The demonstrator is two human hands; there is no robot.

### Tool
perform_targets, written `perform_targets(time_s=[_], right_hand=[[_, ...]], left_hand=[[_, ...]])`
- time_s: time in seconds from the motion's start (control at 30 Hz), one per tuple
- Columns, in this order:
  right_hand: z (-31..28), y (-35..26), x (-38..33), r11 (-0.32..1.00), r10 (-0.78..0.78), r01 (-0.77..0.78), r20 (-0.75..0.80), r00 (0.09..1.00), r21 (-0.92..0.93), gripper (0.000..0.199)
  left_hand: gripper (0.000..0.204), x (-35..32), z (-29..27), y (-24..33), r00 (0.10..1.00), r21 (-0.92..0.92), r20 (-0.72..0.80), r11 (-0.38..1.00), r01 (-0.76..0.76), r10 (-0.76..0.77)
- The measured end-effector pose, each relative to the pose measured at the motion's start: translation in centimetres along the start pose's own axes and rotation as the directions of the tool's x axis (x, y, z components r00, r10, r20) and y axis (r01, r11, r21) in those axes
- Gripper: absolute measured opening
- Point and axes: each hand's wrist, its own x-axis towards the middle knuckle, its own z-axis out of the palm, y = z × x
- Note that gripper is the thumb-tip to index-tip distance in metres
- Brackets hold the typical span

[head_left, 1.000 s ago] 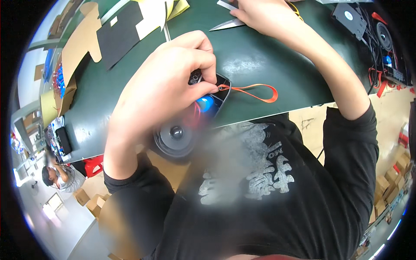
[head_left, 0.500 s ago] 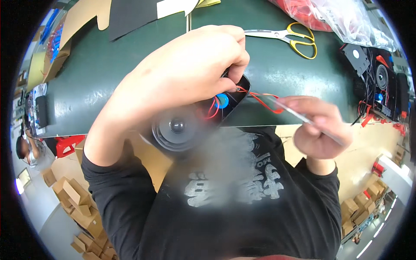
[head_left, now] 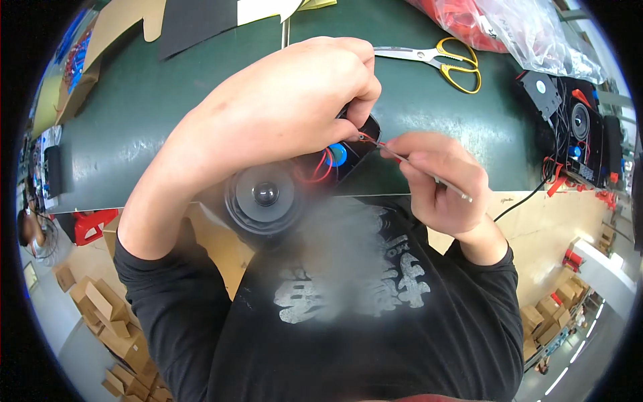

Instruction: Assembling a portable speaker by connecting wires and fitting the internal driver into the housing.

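Note:
My left hand (head_left: 331, 94) reaches across the table's front edge, its thumb and fingers closed on the far end of a black speaker housing (head_left: 362, 153). The housing's lower part holds a round grey speaker cone (head_left: 249, 209), blurred at its edges. A blue round part (head_left: 337, 155) sits inside, with red wires (head_left: 326, 170) looping beside it. My right hand (head_left: 447, 175) is closed on slim silver tweezers (head_left: 447, 185), their tip among red wire at my left thumb. The exact contact there is too small to tell.
Yellow-handled scissors (head_left: 442, 57) lie beyond my hands on the green table (head_left: 154, 134). A clear plastic bag (head_left: 536, 40) with red contents is at the far right. Another black speaker unit (head_left: 581, 130) with wires stands right. Cardboard (head_left: 127, 27) and black sheets (head_left: 199, 23) lie far left.
My right hand has moved left and inward, bringing the tweezers' tip to the wire at my left thumb. The loose red wire has been drawn in. My left hand keeps its grip.

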Motion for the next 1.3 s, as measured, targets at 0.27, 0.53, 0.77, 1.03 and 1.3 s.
perform_targets(time_s=[0.27, 0.53, 0.77, 1.03, 1.3], right_hand=[[0.2, -0.3, 0.1, 0.933, -0.284, 0.299, 0.101, 0.953, -0.201, 0.03], [0.4, -0.2, -0.2, 0.946, -0.284, 0.288, 0.047, 0.958, -0.146, 0.032], [0.5, 0.3, -0.1, 0.974, -0.226, 0.223, -0.074, 0.971, -0.035, 0.036], [-0.1, -0.1, 0.1, 0.983, -0.178, 0.181, -0.113, 0.978, 0.018, 0.038], [0.1, 0.2, 0.1, 0.999, 0.044, -0.045, -0.043, 0.998, -0.023, 0.022]], left_hand=[[0.017, -0.1, 0.0, 0.1, 1.0, -0.021, -0.004, 1.0, 0.008, -0.008], [0.018, -0.1, -0.1, 0.4, 0.999, -0.036, 0.001, 0.998, 0.047, -0.047], [0.018, -0.1, -0.6, 0.3, 0.997, -0.042, 0.044, 0.997, 0.064, -0.063], [0.015, -0.5, -0.5, -0.2, 1.0, -0.014, 0.009, 1.0, -0.027, 0.028], [0.014, -0.5, -0.2, -0.4, 0.997, -0.015, -0.022, 0.997, -0.074, 0.074]])
